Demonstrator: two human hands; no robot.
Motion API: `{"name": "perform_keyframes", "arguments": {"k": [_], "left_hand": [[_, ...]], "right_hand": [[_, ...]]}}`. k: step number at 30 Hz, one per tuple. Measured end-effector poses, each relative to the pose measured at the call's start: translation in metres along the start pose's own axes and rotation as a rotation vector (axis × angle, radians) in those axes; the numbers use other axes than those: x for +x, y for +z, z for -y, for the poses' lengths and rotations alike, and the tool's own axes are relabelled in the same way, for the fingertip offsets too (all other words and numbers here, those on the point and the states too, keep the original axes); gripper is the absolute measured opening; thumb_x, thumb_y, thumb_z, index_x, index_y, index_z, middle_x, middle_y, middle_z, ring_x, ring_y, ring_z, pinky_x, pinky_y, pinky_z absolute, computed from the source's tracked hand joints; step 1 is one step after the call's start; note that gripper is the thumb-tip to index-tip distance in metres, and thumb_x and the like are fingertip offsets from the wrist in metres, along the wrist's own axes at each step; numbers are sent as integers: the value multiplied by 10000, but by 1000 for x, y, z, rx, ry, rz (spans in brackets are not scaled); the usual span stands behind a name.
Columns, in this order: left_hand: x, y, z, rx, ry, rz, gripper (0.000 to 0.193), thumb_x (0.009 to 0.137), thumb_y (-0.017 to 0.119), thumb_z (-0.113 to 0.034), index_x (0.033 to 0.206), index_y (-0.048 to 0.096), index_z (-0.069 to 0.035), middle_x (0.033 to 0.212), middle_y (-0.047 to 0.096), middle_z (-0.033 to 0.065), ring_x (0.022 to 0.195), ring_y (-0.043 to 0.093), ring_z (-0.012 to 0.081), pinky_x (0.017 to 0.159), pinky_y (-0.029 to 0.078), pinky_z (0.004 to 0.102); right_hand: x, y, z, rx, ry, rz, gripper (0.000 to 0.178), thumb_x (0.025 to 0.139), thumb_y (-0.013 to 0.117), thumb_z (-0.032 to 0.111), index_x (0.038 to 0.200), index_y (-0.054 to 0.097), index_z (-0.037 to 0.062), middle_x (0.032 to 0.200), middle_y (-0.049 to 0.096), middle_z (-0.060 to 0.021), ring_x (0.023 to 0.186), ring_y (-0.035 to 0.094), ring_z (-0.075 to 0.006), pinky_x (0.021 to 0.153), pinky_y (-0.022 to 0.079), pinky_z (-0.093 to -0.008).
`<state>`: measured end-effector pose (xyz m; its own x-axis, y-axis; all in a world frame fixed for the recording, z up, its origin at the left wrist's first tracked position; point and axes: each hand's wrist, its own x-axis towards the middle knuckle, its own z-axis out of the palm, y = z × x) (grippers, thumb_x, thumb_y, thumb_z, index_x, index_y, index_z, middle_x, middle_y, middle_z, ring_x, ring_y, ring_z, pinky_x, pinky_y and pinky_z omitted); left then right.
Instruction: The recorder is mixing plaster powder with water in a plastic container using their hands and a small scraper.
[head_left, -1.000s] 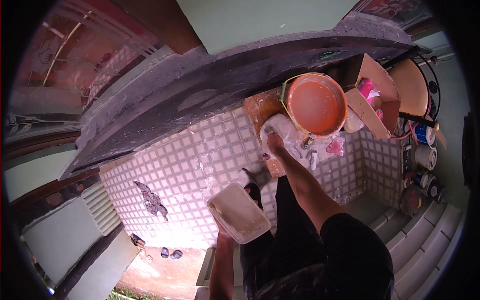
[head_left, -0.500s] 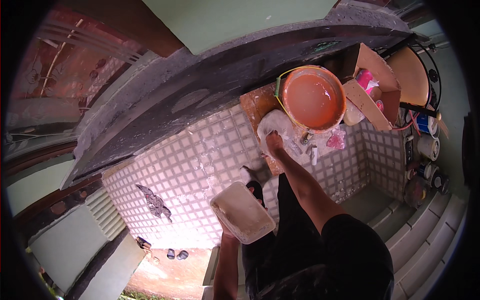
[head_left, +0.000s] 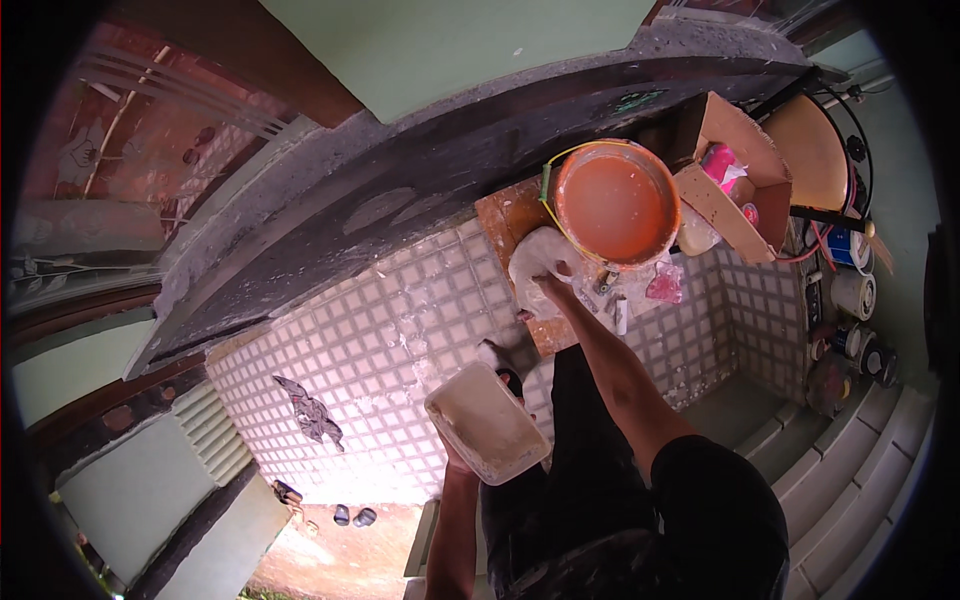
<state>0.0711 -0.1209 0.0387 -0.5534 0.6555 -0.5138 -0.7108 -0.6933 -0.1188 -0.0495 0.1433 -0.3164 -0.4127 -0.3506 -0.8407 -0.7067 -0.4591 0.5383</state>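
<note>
Cradled in left hand (head_left: 456, 456), lower centre: shallow, off-white rectangular plastic tub (head_left: 487, 425), probably light, slightly flexible, best supported underneath. Just above centre, at soft-looking whitish plastic bag (head_left: 532, 256): right hand (head_left: 550, 285), grip unclear.

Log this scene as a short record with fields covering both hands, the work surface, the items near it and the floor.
Left hand: holds a rectangular off-white tub
Right hand: at a whitish plastic bag; grip unclear
Work surface: brown wooden board under the bag
Beside the bag: orange bucket with a green-gripped handle
Right of bucket: open cardboard box with pink items inside
Below the box: small pink plastic bag
Floor: checked tiles, crumpled dark cloth at left
</note>
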Motion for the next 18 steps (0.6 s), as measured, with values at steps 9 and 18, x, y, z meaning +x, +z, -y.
{"name": "perform_keyframes", "arguments": {"k": [9, 18], "left_hand": [[19, -3, 7, 57, 199, 71, 816, 848, 409, -665, 1454, 225, -149, 1471, 296, 122, 1175, 468, 439, 959, 350, 665], [44, 37, 9, 93, 199, 58, 787, 856, 344, -683, 1406, 316, -121, 1387, 398, 126, 1129, 517, 384, 933, 415, 591]], "right_hand": [[-73, -8, -19, -2752, -1164, -61, 516, 858, 597, 457, 1186, 594, 59, 970, 664, -127, 853, 646, -201, 724, 525, -351], [-186, -2, -63, -2102, -807, 338, 220, 857, 635, 105, 1074, 594, 97, 789, 584, 19, 544, 488, -53, 408, 379, -216]]}}
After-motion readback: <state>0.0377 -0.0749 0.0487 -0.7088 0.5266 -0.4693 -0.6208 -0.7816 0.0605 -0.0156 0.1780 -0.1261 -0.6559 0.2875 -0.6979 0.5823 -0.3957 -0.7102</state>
